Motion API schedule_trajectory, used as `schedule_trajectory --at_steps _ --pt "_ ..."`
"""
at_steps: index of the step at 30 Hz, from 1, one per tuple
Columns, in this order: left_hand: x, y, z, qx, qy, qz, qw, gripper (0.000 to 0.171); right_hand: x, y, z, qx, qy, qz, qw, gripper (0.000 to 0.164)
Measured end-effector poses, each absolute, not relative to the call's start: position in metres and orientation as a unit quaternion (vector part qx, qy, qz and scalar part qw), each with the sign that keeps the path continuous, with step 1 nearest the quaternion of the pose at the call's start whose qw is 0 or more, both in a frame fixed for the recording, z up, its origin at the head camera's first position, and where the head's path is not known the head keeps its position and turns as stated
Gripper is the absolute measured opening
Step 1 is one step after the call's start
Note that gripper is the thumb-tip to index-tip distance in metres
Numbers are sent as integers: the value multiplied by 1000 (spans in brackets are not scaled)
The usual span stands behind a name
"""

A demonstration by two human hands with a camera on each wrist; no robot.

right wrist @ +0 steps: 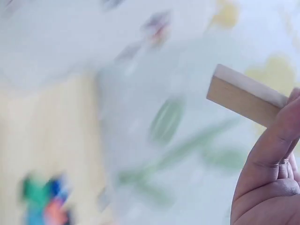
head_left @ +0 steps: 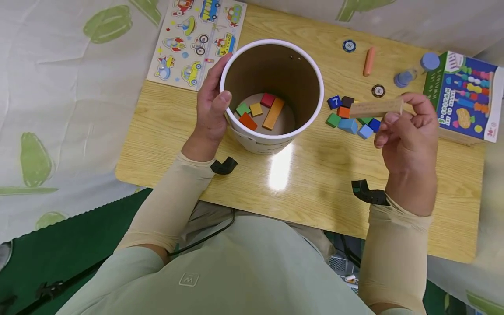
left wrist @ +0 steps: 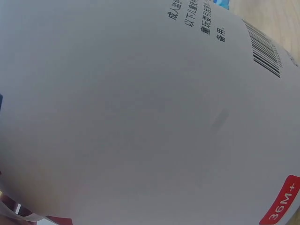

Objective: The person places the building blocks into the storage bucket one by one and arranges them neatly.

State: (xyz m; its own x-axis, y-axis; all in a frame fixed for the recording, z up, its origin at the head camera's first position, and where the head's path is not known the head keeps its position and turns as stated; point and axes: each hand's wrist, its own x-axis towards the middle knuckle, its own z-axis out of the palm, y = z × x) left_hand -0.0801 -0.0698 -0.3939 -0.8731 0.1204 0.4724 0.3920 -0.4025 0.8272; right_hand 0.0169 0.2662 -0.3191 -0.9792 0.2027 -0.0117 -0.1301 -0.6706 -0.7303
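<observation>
My left hand (head_left: 212,105) holds the side of a white paper bucket (head_left: 260,145), thumb over the rim. Inside lie several coloured blocks, among them a long orange block (head_left: 273,113) and a green one (head_left: 243,109). The bucket's printed white wall (left wrist: 140,117) fills the left wrist view and hides most of that hand. To the right, my right hand (head_left: 411,140) pinches a long plain wooden block (head_left: 374,108) by one end, above a cluster of small coloured blocks (head_left: 348,125). The right wrist view shows this wooden block (right wrist: 243,97) raised in the fingers (right wrist: 276,136).
A picture puzzle board (head_left: 177,39) lies at the back left of the table (head_left: 315,183). At the right are a blue and green box (head_left: 468,92), a blue-capped clear bottle (head_left: 404,78), an orange stick (head_left: 369,61) and two round chips (head_left: 348,46).
</observation>
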Motion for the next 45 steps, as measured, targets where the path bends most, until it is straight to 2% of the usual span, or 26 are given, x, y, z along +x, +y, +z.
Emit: schedule_trajectory --at_steps 6,9,13,18,23,28,31,38,45 --pt "-80 -72 -395 -231 -535 -809 80 69 1 211 -272 55 -357 931 51 36" --pt "-80 -72 -396 -224 -535 -811 76 70 -5 194 -269 88 -362 928 25 36" --pt "-80 -72 -397 -219 -543 -807 71 72 -8 191 -278 85 -384 919 21 29" --pt "-79 -71 -393 -222 -544 -805 79 72 -2 211 -305 22 -416 908 43 25" --pt "-79 -70 -391 -223 -539 -807 89 70 5 248 -356 -91 -491 864 63 26" --pt "-79 -69 -392 -225 -537 -808 87 68 10 281 -416 -252 -538 804 29 35" --pt "-79 -69 -392 -228 -537 -808 87 68 10 289 -438 -312 -562 766 9 41" --pt "-79 -68 -391 -235 -537 -805 91 67 -2 289 -447 -359 -605 709 -56 53" --pt "-78 -68 -389 -236 -542 -802 91 67 -6 289 -452 -364 -607 705 -52 45"
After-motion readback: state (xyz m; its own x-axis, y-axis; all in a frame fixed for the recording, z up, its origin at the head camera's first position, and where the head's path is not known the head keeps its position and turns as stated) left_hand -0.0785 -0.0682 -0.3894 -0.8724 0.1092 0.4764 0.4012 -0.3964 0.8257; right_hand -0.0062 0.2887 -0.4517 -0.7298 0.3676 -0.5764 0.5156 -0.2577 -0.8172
